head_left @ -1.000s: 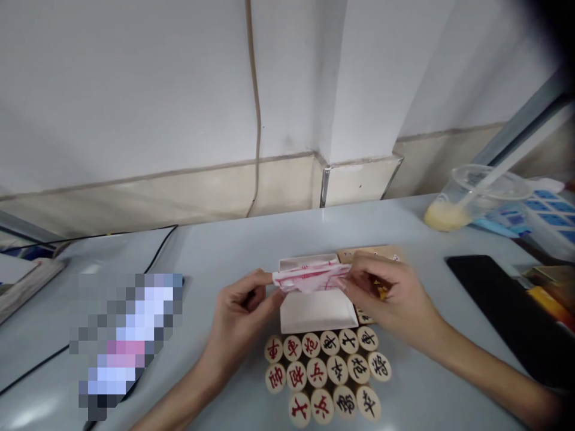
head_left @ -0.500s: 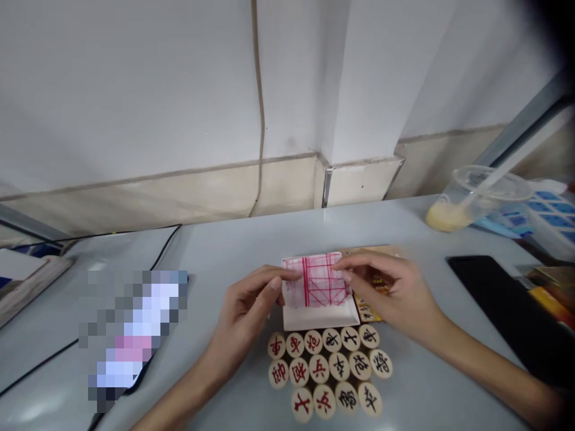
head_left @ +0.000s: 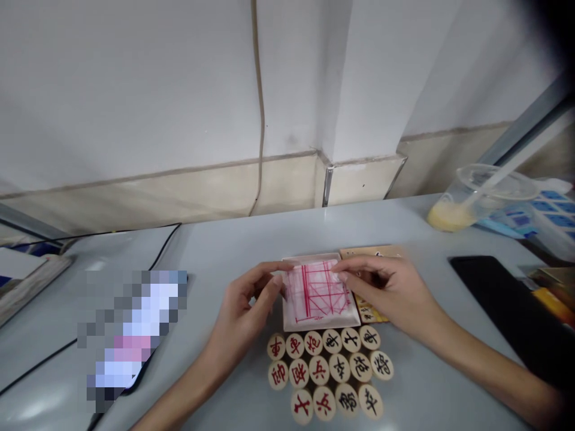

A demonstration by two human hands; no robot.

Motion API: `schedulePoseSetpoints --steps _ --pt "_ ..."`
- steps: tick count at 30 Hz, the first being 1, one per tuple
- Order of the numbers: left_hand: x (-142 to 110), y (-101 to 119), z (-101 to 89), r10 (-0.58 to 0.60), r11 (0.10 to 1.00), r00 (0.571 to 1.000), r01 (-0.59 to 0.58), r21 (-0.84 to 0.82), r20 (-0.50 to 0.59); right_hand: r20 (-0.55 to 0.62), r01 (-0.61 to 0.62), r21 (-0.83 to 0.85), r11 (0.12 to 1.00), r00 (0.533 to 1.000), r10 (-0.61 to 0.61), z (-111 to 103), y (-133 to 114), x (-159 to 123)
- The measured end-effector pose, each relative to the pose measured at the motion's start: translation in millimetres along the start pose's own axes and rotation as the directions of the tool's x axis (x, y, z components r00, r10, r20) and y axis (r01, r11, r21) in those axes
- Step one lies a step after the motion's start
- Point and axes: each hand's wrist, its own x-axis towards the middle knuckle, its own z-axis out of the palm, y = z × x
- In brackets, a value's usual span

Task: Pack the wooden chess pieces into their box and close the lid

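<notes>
A folded sheet with a red grid [head_left: 318,291] lies in a shallow white box tray [head_left: 321,320] at the middle of the grey table [head_left: 251,251]. My left hand [head_left: 245,314] pinches the sheet's left edge. Fingers of my right hand [head_left: 390,290] hold its upper right corner. Several round wooden chess pieces [head_left: 330,371] with red and black characters lie flat in rows just in front of the tray. A brown box lid [head_left: 372,254] lies under my right hand.
A blurred-out object [head_left: 130,335] lies at the left with black cables [head_left: 162,245]. A tipped plastic cup with yellow liquid [head_left: 471,200] sits at the far right. A black slab [head_left: 507,311] lies at the right. The wall stands close behind.
The sheet was held up edge-on above the tray; both hands have turned it flat and lowered it into the tray.
</notes>
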Motion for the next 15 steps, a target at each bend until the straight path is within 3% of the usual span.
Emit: schedulePoseSetpoints --steps 7,11,15 --pt "-1 -3 -0.5 0.069 0.938 0.989 -0.019 0.347 -0.130 -0.028 0.070 -0.277 0.958 0.996 -0.081 -4 0 -2" --pt "-1 -4 -0.9 0.080 0.939 0.980 -0.013 0.343 -0.182 -0.109 0.138 -0.400 0.906 0.974 -0.196 -9 -1 -1" --pt "3 -3 -2.1 0.098 0.957 0.972 -0.034 0.289 -0.211 -0.239 0.213 -0.314 0.925 0.925 -0.294 -19 -13 0"
